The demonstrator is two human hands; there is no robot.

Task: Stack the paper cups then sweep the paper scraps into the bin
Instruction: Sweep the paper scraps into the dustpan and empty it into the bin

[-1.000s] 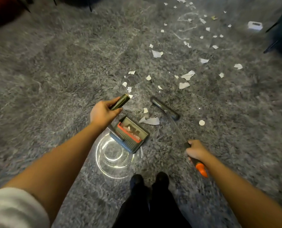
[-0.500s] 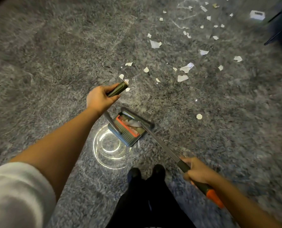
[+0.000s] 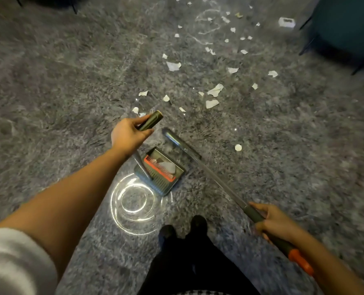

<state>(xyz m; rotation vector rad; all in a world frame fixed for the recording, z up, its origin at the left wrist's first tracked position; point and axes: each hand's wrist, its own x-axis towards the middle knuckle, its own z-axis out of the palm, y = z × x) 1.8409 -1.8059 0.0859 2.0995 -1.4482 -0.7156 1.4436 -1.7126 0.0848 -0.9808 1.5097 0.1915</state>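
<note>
Sweeping is the step in hand; neither cups nor bin are in view. The right hand is wrapped around the broom handle near its orange end. The left hand grips the upright dustpan handle. The dustpan sits on the carpet holding one scrap, with the broom head just beyond its mouth. The next move, I judge, calls for reaching out to the paper scraps scattered farther off and drawing them in.

The left hand is up and left of the dustpan, with its fingers curled round the handle. Its bare forearm reaches forward from a white sleeve. The right hand, down and right of the dustpan, grips the broom stick. The feet stand just below the dustpan.
</note>
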